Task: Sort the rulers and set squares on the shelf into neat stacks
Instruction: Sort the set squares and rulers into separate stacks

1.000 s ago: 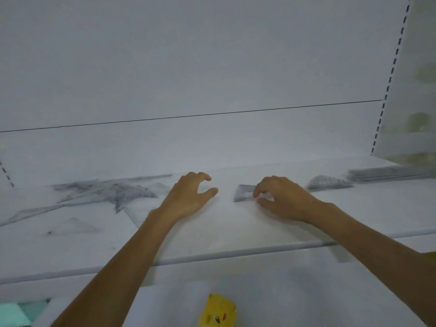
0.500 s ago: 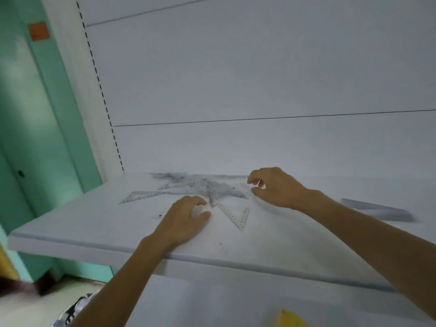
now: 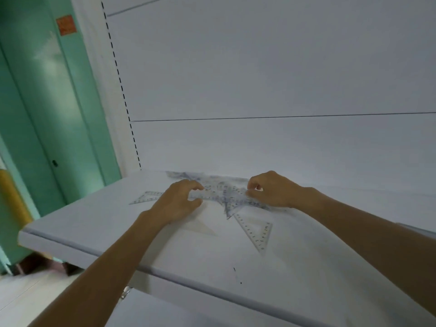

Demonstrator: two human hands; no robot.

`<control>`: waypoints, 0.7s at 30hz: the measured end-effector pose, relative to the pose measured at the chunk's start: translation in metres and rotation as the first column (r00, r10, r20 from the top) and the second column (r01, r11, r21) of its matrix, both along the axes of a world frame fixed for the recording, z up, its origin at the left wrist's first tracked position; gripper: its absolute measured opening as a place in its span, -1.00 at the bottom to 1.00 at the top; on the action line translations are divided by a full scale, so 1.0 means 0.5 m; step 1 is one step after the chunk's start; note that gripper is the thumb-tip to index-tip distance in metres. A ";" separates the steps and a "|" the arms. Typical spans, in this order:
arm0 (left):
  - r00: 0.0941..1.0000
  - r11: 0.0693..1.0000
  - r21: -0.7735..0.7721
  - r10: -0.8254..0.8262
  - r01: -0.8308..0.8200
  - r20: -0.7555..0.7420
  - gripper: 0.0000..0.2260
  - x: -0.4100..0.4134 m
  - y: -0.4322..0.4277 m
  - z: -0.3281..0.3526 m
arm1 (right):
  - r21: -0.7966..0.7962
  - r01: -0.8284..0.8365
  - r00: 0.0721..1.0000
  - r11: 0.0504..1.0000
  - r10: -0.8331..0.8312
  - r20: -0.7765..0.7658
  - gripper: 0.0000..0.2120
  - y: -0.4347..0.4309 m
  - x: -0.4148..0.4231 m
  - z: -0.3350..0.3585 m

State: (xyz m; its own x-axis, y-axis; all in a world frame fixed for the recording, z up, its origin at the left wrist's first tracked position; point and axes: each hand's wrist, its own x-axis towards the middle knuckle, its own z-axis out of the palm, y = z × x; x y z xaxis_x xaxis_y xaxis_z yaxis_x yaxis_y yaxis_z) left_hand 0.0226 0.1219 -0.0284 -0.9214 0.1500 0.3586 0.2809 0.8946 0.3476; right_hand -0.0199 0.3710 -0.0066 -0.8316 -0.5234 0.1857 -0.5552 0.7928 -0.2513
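A jumbled pile of clear set squares and rulers [image 3: 221, 192] lies at the back left of the white shelf [image 3: 165, 272]. My left hand [image 3: 177, 204] sits at the pile's left end, fingers and thumb curled round a clear piece there. At the pile's right end, my right hand [image 3: 271, 190] pinches the edge of a clear piece. One set square [image 3: 256, 232] lies alone in front of the pile. Another set square [image 3: 146, 197] sits to the left. A faint clear triangle [image 3: 200, 228] lies by my left wrist.
The shelf's white back panel rises right behind the pile. A slotted upright [image 3: 122, 90] and a green door [image 3: 47, 102] stand to the left. The end of a grey stack [image 3: 417, 230] shows at the right edge. A lower shelf [image 3: 188, 310] lies below.
Both hands have moved further back onto the jumbled pile and closed on its two ends. The view has shifted slightly left.
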 end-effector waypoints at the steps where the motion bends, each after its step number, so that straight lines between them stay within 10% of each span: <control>1: 1.000 1.000 -0.003 0.008 -0.008 0.012 -0.72 -0.009 -0.003 -0.002 | -0.003 -0.006 1.000 1.000 0.006 0.008 -0.71 -0.001 -0.004 0.002; 11: 0.971 0.978 -0.161 -0.093 0.130 0.222 -0.58 -0.080 -0.019 -0.006 | -0.017 0.022 0.984 1.000 -0.019 0.176 -0.76 -0.064 -0.025 0.007; 21: 0.942 0.907 -0.257 -0.312 0.334 0.124 -0.69 -0.053 -0.069 0.001 | 0.080 0.236 0.967 0.968 -0.242 0.076 -0.68 -0.130 -0.020 0.004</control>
State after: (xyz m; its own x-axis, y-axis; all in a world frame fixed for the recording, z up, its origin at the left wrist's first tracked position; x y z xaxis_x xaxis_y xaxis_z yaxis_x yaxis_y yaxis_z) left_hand -0.0039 0.0875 -0.0277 -0.8295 0.5247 0.1912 0.5520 0.8223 0.1381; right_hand -0.0299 0.3062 -0.0047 -0.9452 -0.3168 0.0792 -0.3266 0.9171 -0.2287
